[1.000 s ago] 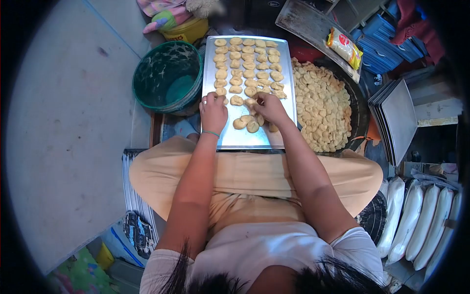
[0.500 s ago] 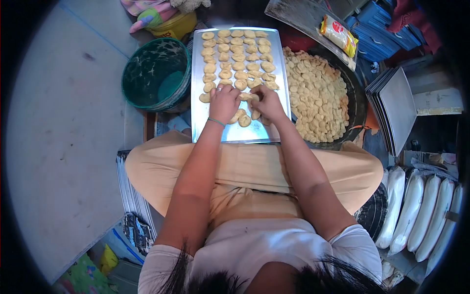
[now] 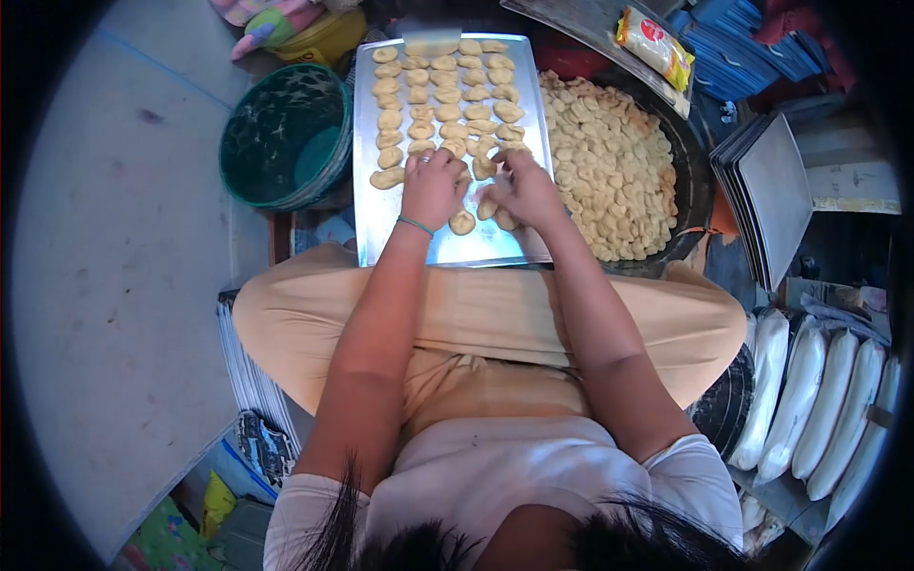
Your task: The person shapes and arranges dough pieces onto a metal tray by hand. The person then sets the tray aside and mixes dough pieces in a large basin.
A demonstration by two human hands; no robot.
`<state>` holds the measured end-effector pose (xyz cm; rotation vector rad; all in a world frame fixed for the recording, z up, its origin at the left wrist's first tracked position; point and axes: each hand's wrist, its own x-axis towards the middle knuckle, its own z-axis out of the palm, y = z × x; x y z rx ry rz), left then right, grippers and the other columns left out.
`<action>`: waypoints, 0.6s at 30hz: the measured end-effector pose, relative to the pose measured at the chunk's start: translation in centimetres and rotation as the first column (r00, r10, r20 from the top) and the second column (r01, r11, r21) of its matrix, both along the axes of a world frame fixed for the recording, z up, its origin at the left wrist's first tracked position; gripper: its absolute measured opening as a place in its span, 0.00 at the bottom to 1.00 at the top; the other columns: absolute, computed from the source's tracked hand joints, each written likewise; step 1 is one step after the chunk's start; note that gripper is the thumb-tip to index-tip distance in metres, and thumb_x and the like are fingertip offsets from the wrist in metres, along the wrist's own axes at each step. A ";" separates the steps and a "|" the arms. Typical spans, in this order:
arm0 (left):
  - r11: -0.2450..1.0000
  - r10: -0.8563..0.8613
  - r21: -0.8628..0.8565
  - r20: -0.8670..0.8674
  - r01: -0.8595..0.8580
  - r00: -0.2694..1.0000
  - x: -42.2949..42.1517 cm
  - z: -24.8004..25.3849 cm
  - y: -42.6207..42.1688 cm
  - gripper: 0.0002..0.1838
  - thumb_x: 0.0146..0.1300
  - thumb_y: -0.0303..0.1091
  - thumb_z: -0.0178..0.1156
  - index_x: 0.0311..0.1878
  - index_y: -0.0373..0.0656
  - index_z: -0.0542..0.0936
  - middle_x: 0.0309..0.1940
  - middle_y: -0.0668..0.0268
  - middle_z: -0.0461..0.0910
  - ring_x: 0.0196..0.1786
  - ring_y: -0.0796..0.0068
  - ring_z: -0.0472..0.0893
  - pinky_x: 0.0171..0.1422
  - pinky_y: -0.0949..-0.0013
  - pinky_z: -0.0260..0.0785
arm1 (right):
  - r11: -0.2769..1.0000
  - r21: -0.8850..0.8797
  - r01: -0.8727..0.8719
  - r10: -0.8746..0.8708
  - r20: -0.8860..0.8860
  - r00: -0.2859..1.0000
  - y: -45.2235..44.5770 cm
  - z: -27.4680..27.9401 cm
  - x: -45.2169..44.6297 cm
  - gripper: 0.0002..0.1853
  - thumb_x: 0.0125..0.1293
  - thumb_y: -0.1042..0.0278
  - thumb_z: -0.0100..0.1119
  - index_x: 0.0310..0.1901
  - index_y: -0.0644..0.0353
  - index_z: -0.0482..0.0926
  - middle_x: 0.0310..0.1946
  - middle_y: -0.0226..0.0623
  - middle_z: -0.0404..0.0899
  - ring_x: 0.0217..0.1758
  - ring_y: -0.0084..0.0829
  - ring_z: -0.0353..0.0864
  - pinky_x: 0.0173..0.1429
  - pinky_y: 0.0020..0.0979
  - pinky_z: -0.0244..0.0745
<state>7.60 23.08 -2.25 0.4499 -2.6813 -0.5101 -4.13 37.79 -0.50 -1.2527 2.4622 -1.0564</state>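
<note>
A silver tray (image 3: 381,224) lies across the front of my crossed legs, with rows of flattened dough pieces (image 3: 446,93) on its far part. My left hand (image 3: 433,190) is palm down over the lower row, its fingertips on dough there; what lies under them is mostly hidden. Just right of it, my right hand (image 3: 526,190) has thumb and fingers apart, the fingertips beside a dough piece (image 3: 484,167) at the row's end. Loose dough pieces (image 3: 462,223) lie nearer to me, between and below my hands.
Right of the tray stands a wide dark pan (image 3: 700,181) heaped with dough pieces (image 3: 609,171). A green bucket (image 3: 286,138) is at the left. Beyond the pan are a yellow-and-white packet (image 3: 655,48) and a dark sheet. Stacked trays (image 3: 776,200) and white packages (image 3: 790,409) sit at the right.
The view has shifted, so the tray appears further up and left. My left hand has moved inward over the lower row. My right thumb and fingers have spread apart near the row's end.
</note>
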 end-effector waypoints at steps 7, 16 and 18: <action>0.994 0.085 -0.073 0.009 -0.085 0.996 -1.0 -0.4 0.4 0.16 0.57 0.39 0.66 0.48 0.50 0.82 0.46 0.67 0.77 0.54 0.62 0.74 0.60 0.57 0.59 | 0.996 0.090 0.002 -0.018 0.185 0.983 1.8 -0.1 0.0 0.18 0.52 0.60 0.69 0.44 0.57 0.81 0.34 0.40 0.83 0.43 0.41 0.82 0.51 0.40 0.73; 0.990 -0.118 -0.080 0.029 0.120 0.993 -1.0 0.8 2.0 0.22 0.58 0.39 0.65 0.58 0.48 0.79 0.53 0.64 0.76 0.59 0.63 0.71 0.65 0.55 0.57 | 0.975 0.077 0.209 -0.210 0.005 0.978 2.6 0.1 -3.2 0.20 0.55 0.53 0.72 0.42 0.59 0.81 0.38 0.43 0.80 0.44 0.43 0.81 0.49 0.42 0.76; 0.998 -0.060 -0.013 0.012 0.060 0.998 0.6 1.9 2.0 0.23 0.57 0.38 0.66 0.58 0.51 0.79 0.51 0.64 0.76 0.59 0.63 0.72 0.63 0.56 0.59 | 0.983 0.097 0.153 -0.160 0.066 0.985 4.1 1.1 -2.4 0.21 0.53 0.55 0.73 0.45 0.58 0.81 0.40 0.44 0.79 0.44 0.45 0.81 0.49 0.41 0.76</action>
